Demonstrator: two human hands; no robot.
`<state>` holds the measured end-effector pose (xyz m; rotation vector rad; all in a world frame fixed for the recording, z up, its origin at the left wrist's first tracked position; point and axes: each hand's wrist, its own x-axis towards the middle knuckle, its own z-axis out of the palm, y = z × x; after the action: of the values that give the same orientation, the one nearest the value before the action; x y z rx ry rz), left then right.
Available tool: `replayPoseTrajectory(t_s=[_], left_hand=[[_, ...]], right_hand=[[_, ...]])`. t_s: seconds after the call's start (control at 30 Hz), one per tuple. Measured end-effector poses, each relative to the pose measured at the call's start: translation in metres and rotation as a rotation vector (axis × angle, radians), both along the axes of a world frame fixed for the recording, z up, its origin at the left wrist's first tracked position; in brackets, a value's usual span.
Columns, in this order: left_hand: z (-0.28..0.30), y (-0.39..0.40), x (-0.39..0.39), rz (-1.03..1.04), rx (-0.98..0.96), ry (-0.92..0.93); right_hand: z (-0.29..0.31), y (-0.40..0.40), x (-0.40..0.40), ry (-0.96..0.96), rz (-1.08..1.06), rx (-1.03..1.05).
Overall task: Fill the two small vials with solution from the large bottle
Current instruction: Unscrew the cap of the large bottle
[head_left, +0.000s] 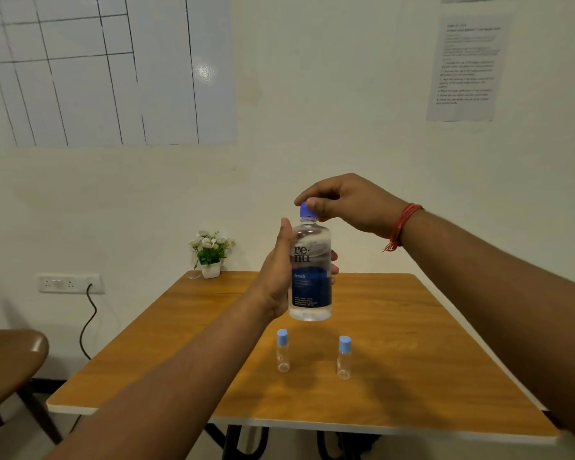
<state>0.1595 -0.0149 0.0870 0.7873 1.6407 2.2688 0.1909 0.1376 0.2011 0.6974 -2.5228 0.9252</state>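
Observation:
My left hand grips the large clear bottle around its middle and holds it upright above the table. The bottle has a blue and white label and clear liquid inside. Its blue cap is pinched between the thumb and fingers of my right hand, which comes in from above right. Two small clear vials with light blue caps stand upright on the wooden table below the bottle: the left vial and the right vial. Both vials look empty and capped.
A small white pot of white flowers stands at the table's far left corner against the wall. A brown chair sits left of the table. A wall socket with a black cable is on the left wall.

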Motion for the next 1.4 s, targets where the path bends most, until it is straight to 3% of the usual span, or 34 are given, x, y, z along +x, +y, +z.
replayPoseTrajectory(t_s=[0.3, 0.67, 1.4], left_hand=[[0.0, -0.001, 0.003, -0.003, -0.001, 0.01], [0.006, -0.005, 0.006, 0.023, 0.004, 0.042], [0.008, -0.01, 0.008, 0.064, -0.032, 0.075]], right_hand=[[0.0, 0.003, 0.004, -0.05, 0.061, -0.043], [-0.01, -0.008, 0.004, 0.062, 0.066, -0.194], [-0.011, -0.008, 0.002, 0.055, 0.051, -0.19]])
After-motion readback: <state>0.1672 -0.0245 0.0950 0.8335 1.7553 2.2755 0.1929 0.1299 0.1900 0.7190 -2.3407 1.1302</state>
